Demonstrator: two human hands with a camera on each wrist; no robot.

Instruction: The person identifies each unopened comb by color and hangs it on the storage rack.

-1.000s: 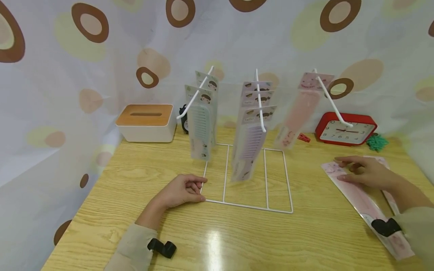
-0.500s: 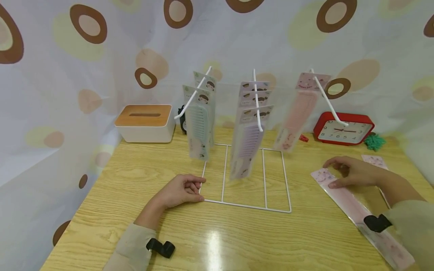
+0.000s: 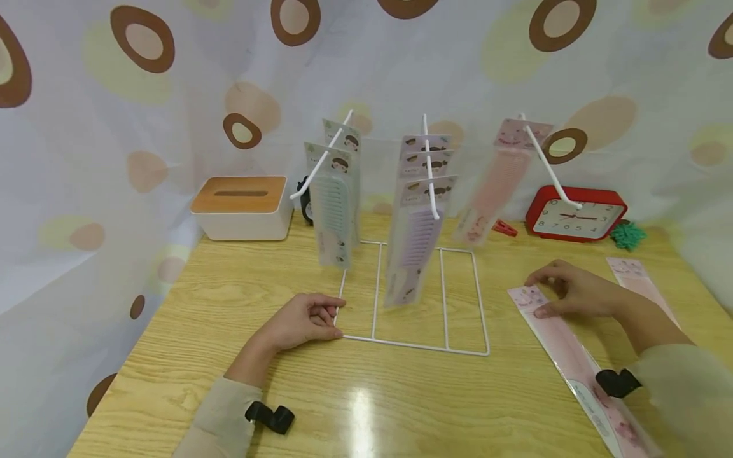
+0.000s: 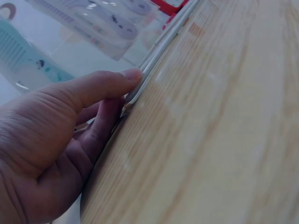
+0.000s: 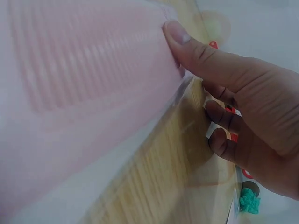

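In the head view my left hand [image 3: 300,322] grips the front left corner of a white wire display rack [image 3: 412,345], thumb and fingers about its base wire. My right hand [image 3: 584,296] pinches the top end of a pink packaged comb [image 3: 567,353] between thumb and fingers, to the right of the rack. The right wrist view shows the comb's teeth [image 5: 88,60] through the clear wrapper. Green packaged combs [image 3: 333,207] hang on the rack's left hook, purple packaged combs [image 3: 420,238] on the middle one, and another pink packaged comb [image 3: 498,178] on the right one.
Another pink packaged comb [image 3: 638,280] lies on the wooden table [image 3: 258,273], partly behind the right arm. At the back stand a tissue box [image 3: 243,210], a red alarm clock [image 3: 575,215] and a green tuft [image 3: 628,235]. A red clip [image 3: 505,228] lies near the clock.
My right hand has moved left with the pink packaged comb, away from the other one lying on the table. The left hand keeps its hold on the rack's corner.
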